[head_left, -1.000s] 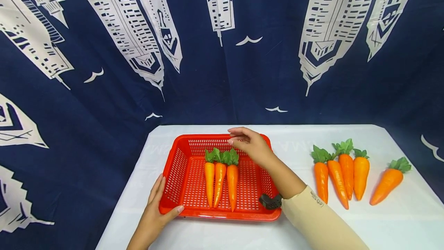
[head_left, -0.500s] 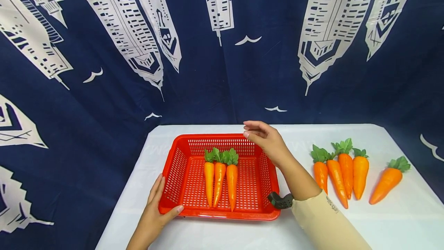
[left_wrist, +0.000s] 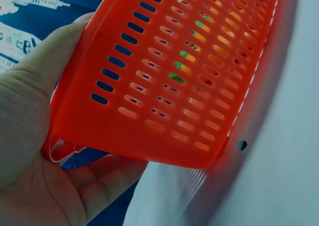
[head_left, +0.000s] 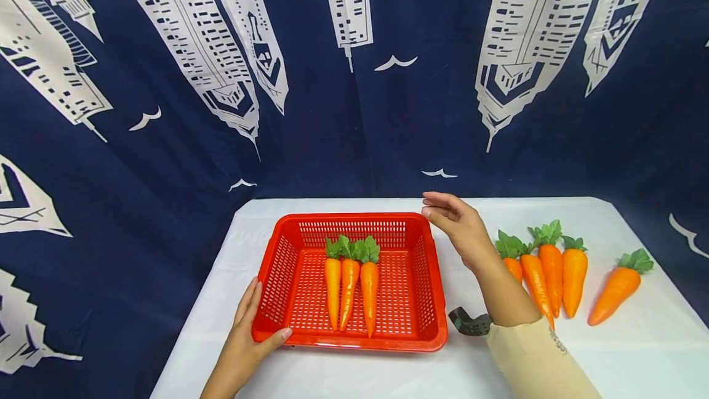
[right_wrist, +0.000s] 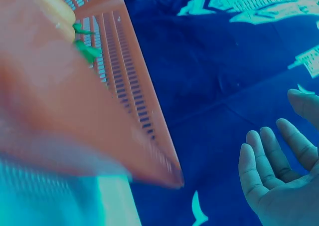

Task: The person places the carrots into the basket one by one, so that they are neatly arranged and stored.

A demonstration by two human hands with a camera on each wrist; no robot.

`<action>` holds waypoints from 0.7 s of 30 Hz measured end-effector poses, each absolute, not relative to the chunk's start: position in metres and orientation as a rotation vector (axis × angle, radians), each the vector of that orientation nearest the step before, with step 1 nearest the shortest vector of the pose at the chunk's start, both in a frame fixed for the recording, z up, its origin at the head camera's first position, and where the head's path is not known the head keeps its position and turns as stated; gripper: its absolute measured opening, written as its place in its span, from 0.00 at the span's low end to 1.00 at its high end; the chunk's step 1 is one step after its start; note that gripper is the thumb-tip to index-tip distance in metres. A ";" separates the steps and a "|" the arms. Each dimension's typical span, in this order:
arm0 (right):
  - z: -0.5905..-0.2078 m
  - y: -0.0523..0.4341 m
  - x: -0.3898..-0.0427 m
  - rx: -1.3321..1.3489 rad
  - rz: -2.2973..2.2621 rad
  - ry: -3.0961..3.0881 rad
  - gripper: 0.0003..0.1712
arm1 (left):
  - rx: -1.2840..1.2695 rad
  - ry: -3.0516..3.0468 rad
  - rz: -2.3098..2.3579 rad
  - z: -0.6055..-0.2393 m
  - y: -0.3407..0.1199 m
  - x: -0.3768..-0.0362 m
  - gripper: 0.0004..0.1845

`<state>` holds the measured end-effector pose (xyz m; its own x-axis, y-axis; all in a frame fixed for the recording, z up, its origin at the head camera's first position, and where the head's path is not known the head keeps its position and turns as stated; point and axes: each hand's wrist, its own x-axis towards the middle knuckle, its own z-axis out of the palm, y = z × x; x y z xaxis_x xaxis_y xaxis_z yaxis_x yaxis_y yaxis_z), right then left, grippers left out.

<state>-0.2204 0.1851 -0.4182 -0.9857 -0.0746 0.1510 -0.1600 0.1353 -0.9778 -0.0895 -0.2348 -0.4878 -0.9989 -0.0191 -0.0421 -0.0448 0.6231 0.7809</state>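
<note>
A red plastic basket (head_left: 407, 345) stands on the white table, with three orange carrots (head_left: 349, 291) with green tops lying side by side in it. My left hand (head_left: 244, 340) holds the basket at its near left corner. In the left wrist view, the thumb reaches over the rim and fingers lie at the outside of the slotted wall (left_wrist: 149, 76). My right hand (head_left: 456, 223) is in the air just past the basket's far right corner, holding nothing. Its fingers (right_wrist: 271, 156) are spread and slightly bent in the right wrist view.
Several carrots (head_left: 574, 279) lie in a group to the right, partly behind my right forearm. One thicker carrot (head_left: 615, 294) lies apart, farther right. A dark blue cloth (head_left: 421, 122) with white buildings hangs behind the table. A black device (head_left: 469, 322) sits on my right wrist.
My right hand has moved right, from over the basket's far side to beyond its right rim. My left hand and the carrots in the basket have stayed put.
</note>
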 end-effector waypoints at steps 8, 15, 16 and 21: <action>-0.423 0.209 -0.207 0.111 2.016 -2.237 0.31 | -0.055 2.806 1.347 -0.488 -0.235 -0.088 0.61; -0.430 0.230 -0.191 -0.090 1.940 -2.291 0.34 | -0.066 2.806 1.336 -0.488 -0.236 -0.088 0.61; -0.432 0.232 -0.189 -0.123 1.925 -2.304 0.34 | -0.068 2.804 1.334 -0.488 -0.236 -0.088 0.61; -0.442 0.246 -0.179 -0.254 1.829 -2.388 0.36 | -0.071 2.795 1.331 -0.487 -0.235 -0.089 0.61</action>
